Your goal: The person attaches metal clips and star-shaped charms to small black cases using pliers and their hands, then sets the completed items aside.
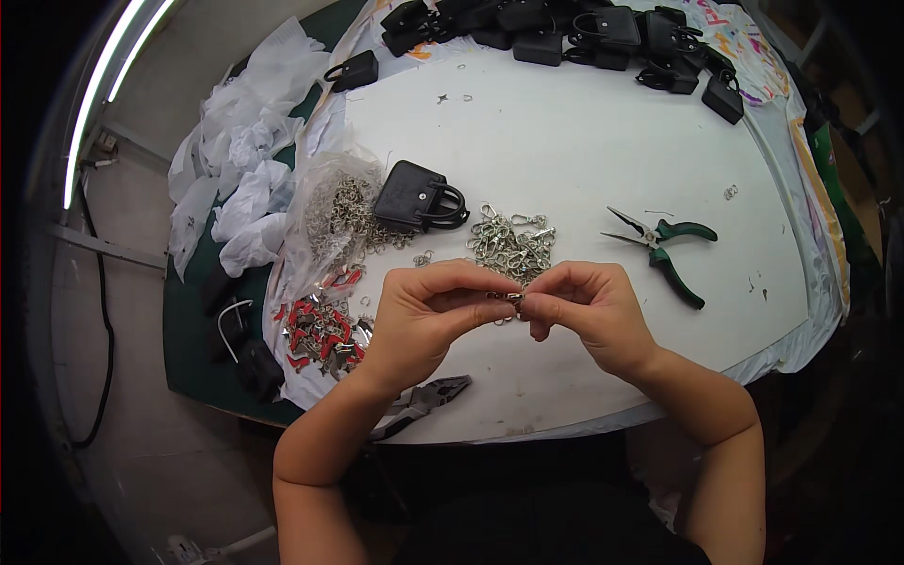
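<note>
Over the middle of the table my left hand point(420, 315) and my right hand point(595, 309) meet fingertip to fingertip. Both pinch one small metal piece point(514, 297); fingers cover much of it, and its exact kind cannot be made out. Just beyond them lies a pile of silvery snap clasps point(513, 247). A black miniature handbag point(411, 193) rests on its side to the upper left of the pile. Short metal chains point(350, 209) spill from a clear plastic bag point(313, 221). Red and silver charms point(318, 331) are heaped left of my left hand.
Green-handled long-nose pliers point(659, 247) lie with jaws apart on the right. Combination pliers point(421, 405) sit near the front edge, under my left forearm. Many black mini handbags point(603, 33) crowd the far edge. Crumpled white plastic bags point(250, 151) cover the left side.
</note>
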`<state>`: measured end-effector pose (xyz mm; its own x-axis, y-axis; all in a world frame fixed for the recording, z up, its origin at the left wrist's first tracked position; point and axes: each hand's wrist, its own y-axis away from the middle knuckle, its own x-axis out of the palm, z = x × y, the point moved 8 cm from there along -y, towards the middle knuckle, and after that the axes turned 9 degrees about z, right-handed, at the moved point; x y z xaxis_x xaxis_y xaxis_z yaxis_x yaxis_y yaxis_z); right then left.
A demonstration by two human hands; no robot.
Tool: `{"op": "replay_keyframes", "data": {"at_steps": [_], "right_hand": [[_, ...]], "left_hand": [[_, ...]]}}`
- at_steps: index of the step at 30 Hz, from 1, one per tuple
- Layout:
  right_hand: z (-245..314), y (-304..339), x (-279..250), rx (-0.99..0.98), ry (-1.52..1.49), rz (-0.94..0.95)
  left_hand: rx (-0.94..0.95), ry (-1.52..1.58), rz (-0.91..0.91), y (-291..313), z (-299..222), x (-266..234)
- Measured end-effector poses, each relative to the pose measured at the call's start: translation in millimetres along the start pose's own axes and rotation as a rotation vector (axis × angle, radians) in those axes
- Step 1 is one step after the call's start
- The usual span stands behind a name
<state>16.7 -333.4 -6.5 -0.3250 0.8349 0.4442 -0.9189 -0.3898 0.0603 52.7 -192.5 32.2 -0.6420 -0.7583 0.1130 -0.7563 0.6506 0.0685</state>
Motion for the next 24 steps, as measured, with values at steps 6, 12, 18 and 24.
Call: {"op": "replay_keyframes", "data": {"at_steps": [6, 12, 18, 24], "right_hand": [[1, 1, -2, -0.012, 0.039, -0.053], [46, 10, 1, -0.54, 0.728, -0.138], [50, 9, -1, -0.556, 0.688, -0.131], [37, 6, 1, -0.401, 0.201, 0.008]], "left_hand": [[0.221, -0.295, 0.124, 6, -16, 1], [0.123, -1.223, -0.053, -32, -43, -61], [-0.023, -1.45, 0.089, -58, -30, -92], [-0.047, -0.394, -0.134, -8, -8, -50]]}}
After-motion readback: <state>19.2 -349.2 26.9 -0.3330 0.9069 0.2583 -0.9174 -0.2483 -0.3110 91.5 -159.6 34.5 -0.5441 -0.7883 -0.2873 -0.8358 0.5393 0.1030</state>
